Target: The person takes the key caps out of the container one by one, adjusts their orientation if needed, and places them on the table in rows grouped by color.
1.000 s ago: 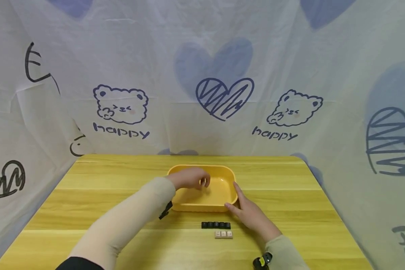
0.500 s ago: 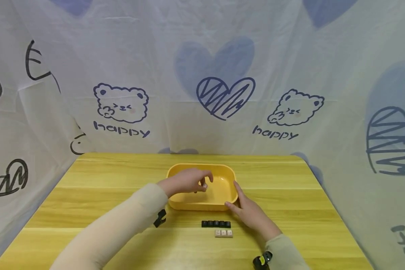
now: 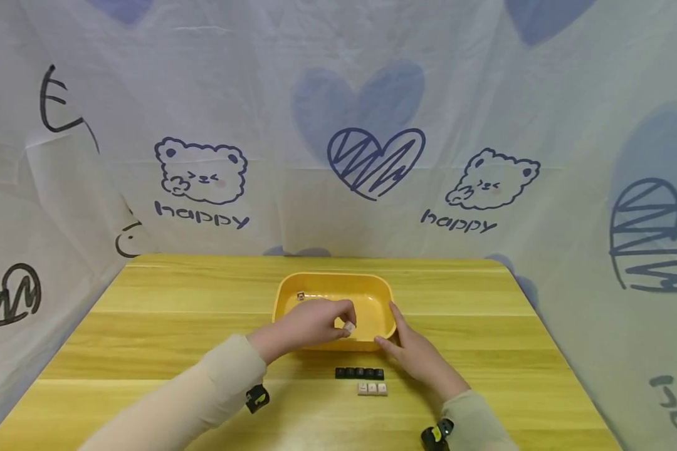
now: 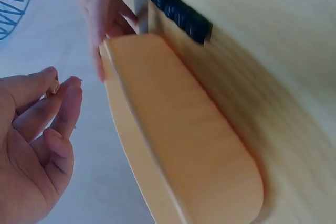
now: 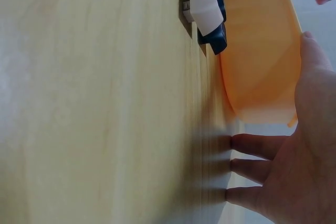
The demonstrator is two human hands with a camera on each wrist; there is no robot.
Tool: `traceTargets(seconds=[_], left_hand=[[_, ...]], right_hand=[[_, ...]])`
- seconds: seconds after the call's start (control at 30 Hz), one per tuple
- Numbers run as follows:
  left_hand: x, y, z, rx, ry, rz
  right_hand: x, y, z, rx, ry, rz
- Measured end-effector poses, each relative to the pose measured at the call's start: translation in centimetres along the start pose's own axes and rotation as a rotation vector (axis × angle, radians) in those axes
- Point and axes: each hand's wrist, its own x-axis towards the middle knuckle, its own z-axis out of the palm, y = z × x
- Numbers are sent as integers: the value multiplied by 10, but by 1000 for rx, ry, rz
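My left hand (image 3: 316,321) pinches a small whitish keycap (image 3: 349,326) between thumb and fingertips, above the front part of a yellow plastic tray (image 3: 330,346). At the tray's right front corner, my right hand (image 3: 420,357) holds the edge, with the thumb near the front rim. In the right wrist view several of its fingers (image 5: 252,170) reach down to the table. One more keycap (image 3: 301,295) lies inside the tray at the back left. A row of black keycaps (image 3: 359,373) stands in front of the tray, and a shorter row of white keycaps (image 3: 372,389) sits nearer.
Everything rests on a wood-grain table (image 3: 175,313). Behind it hangs a white cloth (image 3: 288,207) printed with hearts and bears. The left forearm crosses the table's front left part. A black wrist device (image 3: 257,398) hangs under the left wrist.
My left hand has drawn back toward the tray's front, lifting the pinched keycap into sight. The keycap at the back left of the tray is now uncovered. My right hand stays put.
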Motion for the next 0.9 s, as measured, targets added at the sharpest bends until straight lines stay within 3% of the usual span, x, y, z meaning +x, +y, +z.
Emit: traceTargets(seconds=[0.13, 0.37, 0.5, 0.67, 0.9], left_hand=[[-11, 4, 6, -26, 57, 24], [-25, 12, 25, -104, 212, 101], [-31, 15, 41, -190, 253, 24], [-38, 14, 59, -328, 231, -121], [-43, 12, 78, -232, 211, -155]], right_hand=[[0, -1, 1, -3, -4, 8], [0, -3, 0, -9, -5, 7], [0, -4, -1, -6, -10, 0], [-2, -6, -2, -4, -9, -5], [-3, -6, -3, -6, -13, -2]])
